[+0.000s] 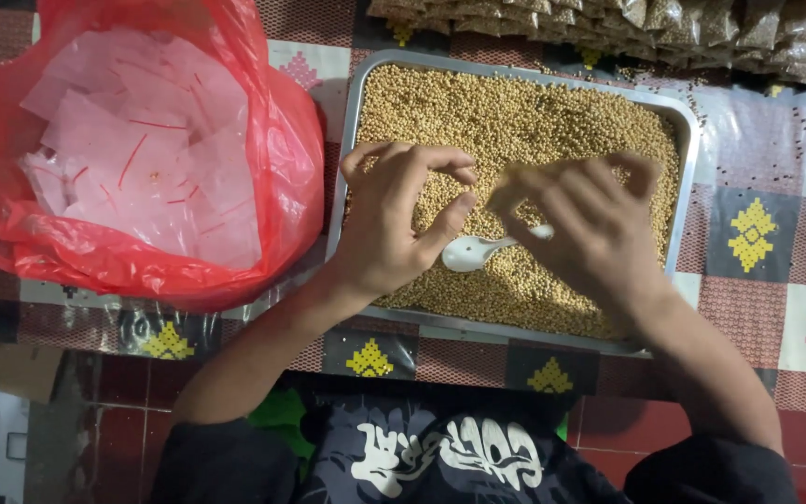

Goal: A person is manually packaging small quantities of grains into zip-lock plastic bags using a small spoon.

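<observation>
Seeds [515, 121] heaped in metal tray [356, 112] on counter | white spoon [470, 252] lies on them under both hands | left hand [389, 224] fingers curled, pinching something unclear; right hand [590, 224] blurred, grip unreadable | risk: a knock to the spoon or a slipping pinch could scatter seeds over the tray rim.

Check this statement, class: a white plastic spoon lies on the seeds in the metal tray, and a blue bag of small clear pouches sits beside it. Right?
Not quite. The bag is red, not blue, as the head view shows. The white spoon does lie on the seeds in the metal tray.
</observation>
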